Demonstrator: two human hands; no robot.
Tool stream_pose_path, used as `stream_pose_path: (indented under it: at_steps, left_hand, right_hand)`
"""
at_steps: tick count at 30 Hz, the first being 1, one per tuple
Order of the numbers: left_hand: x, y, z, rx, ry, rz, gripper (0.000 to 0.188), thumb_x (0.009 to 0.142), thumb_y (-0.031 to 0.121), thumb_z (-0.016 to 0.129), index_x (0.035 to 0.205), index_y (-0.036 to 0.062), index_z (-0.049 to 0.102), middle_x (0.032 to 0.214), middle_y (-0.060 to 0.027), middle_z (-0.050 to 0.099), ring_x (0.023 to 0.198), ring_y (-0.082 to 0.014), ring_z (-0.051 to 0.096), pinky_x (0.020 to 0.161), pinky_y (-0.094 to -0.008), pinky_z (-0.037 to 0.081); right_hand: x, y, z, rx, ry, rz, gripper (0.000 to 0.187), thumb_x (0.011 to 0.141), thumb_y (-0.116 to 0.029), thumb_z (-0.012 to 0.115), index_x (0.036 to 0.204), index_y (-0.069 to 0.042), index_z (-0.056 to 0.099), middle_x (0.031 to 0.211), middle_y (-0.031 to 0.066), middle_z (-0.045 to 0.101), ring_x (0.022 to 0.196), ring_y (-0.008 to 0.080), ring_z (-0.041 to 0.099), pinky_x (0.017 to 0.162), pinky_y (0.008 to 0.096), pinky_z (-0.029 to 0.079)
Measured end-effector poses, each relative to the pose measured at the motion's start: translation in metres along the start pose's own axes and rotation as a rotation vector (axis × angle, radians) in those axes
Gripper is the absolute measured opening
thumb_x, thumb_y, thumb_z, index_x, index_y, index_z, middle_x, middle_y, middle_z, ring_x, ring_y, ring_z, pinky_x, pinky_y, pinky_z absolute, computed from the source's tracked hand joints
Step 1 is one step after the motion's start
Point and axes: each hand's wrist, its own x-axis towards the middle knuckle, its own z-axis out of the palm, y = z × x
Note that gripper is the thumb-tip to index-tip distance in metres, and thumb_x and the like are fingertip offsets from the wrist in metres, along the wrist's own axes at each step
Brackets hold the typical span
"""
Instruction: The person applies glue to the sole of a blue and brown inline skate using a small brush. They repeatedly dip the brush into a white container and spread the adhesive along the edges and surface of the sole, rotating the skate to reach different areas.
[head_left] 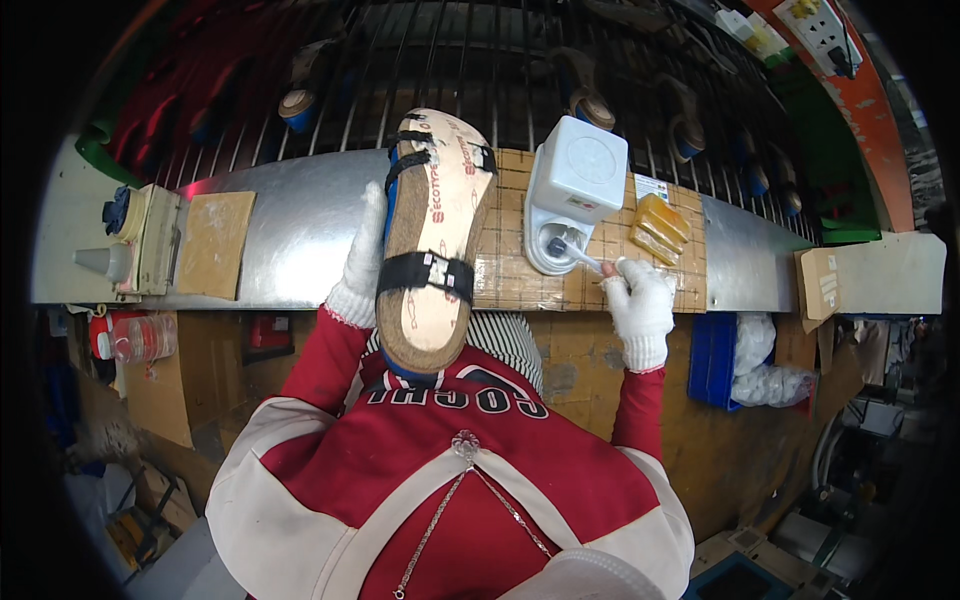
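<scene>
My left hand (362, 262), in a white knit glove, supports a sandal (414, 225) from its left side; its fingers are partly hidden behind it. The sandal's pale underside faces up, with a cork rim, black straps folded over it and blue showing along the left edge. Out to the right, my gloved right hand (640, 302) pinches the pale handle of a brush (585, 259). The brush's far end sits in the round opening of a white plastic pot (580, 165) with a boxy top. What the pot holds is hard to see.
The pot stands on a taped cardboard sheet (510, 285) on the metal bench (285, 225), beside a yellow translucent block (660, 230). Beyond runs a rack of metal bars (460, 75) carrying several more sandals. At left are a tan square pad (216, 240) and a control box (155, 240).
</scene>
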Motion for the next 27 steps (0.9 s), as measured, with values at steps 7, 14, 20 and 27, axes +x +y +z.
stream_pose_path:
  at_steps: [7,14,20,27]
  left_hand:
    - [-0.003,-0.009,0.004,0.32,0.09,0.018,0.076,0.091,0.052,0.07,0.147,0.0063,0.045,0.138,-0.015,0.06,0.122,-0.0259,0.062,0.107,-0.041,0.05]
    - [0.001,-0.013,0.029,0.623,-0.077,0.2,0.063,0.09,0.036,0.074,0.136,-0.003,0.055,0.124,-0.0095,0.065,0.111,-0.0151,0.062,0.099,-0.0315,0.05]
    - [-0.007,-0.014,0.034,0.631,-0.038,0.165,0.06,0.087,0.028,0.078,0.134,-0.0029,0.057,0.122,-0.0087,0.067,0.11,-0.0144,0.062,0.099,-0.0311,0.05]
    - [-0.015,-0.006,0.035,0.741,-0.011,0.198,0.054,0.085,0.021,0.079,0.131,-0.0017,0.06,0.121,-0.0092,0.069,0.11,-0.015,0.063,0.099,-0.0316,0.05]
  right_hand:
    - [0.008,-0.017,-0.015,0.588,-0.104,0.301,0.02,0.089,-0.02,0.075,0.087,-0.001,0.072,0.078,0.0036,0.059,0.07,0.0102,0.054,0.061,0.0272,0.042]
    - [0.022,-0.069,-0.027,0.513,0.291,-0.045,0.017,0.079,-0.014,0.082,0.092,-0.003,0.077,0.09,0.0082,0.066,0.085,0.0239,0.06,0.079,0.0345,0.046]
    - [0.034,-0.089,-0.014,0.603,0.282,0.005,0.019,0.079,-0.015,0.082,0.093,-0.004,0.078,0.09,0.0072,0.066,0.085,0.0217,0.058,0.076,0.033,0.044]
    - [0.058,-0.101,-0.017,0.538,0.32,-0.087,0.018,0.079,-0.017,0.083,0.092,-0.005,0.078,0.087,0.0055,0.065,0.079,0.0198,0.056,0.075,0.0329,0.041]
